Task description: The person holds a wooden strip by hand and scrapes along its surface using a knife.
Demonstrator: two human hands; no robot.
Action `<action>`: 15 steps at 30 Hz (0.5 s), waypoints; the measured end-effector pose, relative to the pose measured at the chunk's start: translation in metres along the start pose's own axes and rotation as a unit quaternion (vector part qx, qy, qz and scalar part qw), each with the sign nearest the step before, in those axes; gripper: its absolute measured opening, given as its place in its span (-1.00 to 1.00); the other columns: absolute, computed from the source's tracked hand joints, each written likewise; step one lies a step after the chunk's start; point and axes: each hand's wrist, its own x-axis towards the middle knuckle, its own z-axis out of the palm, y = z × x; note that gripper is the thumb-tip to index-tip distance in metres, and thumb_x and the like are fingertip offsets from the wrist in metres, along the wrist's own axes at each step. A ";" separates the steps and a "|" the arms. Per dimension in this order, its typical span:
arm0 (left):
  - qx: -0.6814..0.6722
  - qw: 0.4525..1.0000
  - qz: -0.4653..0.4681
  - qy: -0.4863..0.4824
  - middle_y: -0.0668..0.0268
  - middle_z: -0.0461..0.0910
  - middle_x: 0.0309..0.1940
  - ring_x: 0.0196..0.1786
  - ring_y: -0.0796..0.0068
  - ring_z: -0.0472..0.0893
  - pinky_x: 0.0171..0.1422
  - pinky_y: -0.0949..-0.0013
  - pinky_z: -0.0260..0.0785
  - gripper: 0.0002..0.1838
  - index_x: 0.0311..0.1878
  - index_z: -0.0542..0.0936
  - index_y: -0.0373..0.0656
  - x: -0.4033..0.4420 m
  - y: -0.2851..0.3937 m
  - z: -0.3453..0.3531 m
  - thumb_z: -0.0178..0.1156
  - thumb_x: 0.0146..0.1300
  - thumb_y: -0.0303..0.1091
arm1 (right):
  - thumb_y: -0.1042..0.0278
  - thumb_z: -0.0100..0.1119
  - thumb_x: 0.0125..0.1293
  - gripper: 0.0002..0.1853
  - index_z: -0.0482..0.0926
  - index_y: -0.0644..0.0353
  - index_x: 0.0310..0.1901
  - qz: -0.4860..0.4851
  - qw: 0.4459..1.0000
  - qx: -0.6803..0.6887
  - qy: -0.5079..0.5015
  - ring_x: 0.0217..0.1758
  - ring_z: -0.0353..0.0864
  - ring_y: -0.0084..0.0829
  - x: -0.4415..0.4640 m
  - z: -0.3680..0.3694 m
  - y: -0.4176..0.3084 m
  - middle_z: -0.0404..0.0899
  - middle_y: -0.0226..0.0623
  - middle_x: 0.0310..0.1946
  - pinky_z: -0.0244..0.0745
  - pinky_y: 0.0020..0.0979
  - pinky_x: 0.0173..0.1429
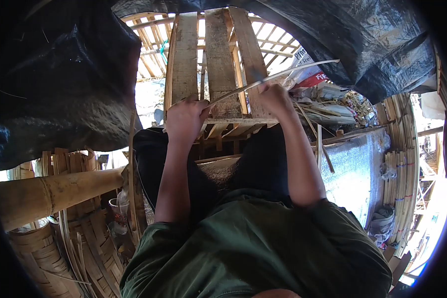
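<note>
A long, thin, pale strip (293, 68) slants up to the right over a bench of wooden planks (224, 64). Its lower left end is in my left hand (187, 113), whose fingers are closed round it above the bench's near edge. My right hand (276, 99) is closed beside the middle of the strip. A dark, blurred shape (257, 76), perhaps a blade, shows at the fingers of that hand; its handle is hidden.
Black plastic sheeting (59, 89) hangs at the left and upper right. A thick bamboo pole (59, 192) runs in from the left. Thin strips and scraps (328, 107) lie right of the bench, near a printed sack (310, 74). Bundled slats (400, 174) stand at the right.
</note>
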 end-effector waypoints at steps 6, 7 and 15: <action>-0.010 1.000 0.012 0.012 0.30 0.60 -0.44 -0.36 0.21 0.67 -0.28 0.18 0.50 -0.86 -0.33 0.77 0.00 -0.001 0.000 0.001 0.41 0.17 -0.18 | 0.05 -0.17 0.57 -0.41 0.67 0.48 -0.26 -0.057 0.994 -0.052 0.075 -0.37 0.75 0.04 -0.006 0.012 -0.003 0.65 0.21 -0.48 0.62 -0.02 -0.26; -0.008 1.000 0.014 0.021 0.30 0.60 -0.44 -0.37 0.21 0.67 -0.28 0.18 0.50 -0.87 -0.33 0.78 0.00 -0.001 0.000 0.000 0.42 0.16 -0.18 | 0.05 -0.15 0.57 -0.42 0.68 0.47 -0.26 -0.036 0.995 -0.010 0.098 -0.38 0.75 0.00 -0.004 0.002 -0.006 0.65 0.20 -0.48 0.60 -0.03 -0.27; -0.014 1.000 0.004 0.001 0.31 0.61 -0.42 -0.35 0.21 0.68 -0.25 0.19 0.53 -0.85 -0.32 0.76 0.01 -0.003 0.002 -0.002 0.39 0.18 -0.16 | 0.15 -0.12 0.53 -0.54 0.65 0.44 -0.11 -0.034 0.998 0.011 0.057 -0.18 0.72 0.18 -0.011 0.009 -0.022 0.67 0.28 -0.27 0.62 0.01 -0.15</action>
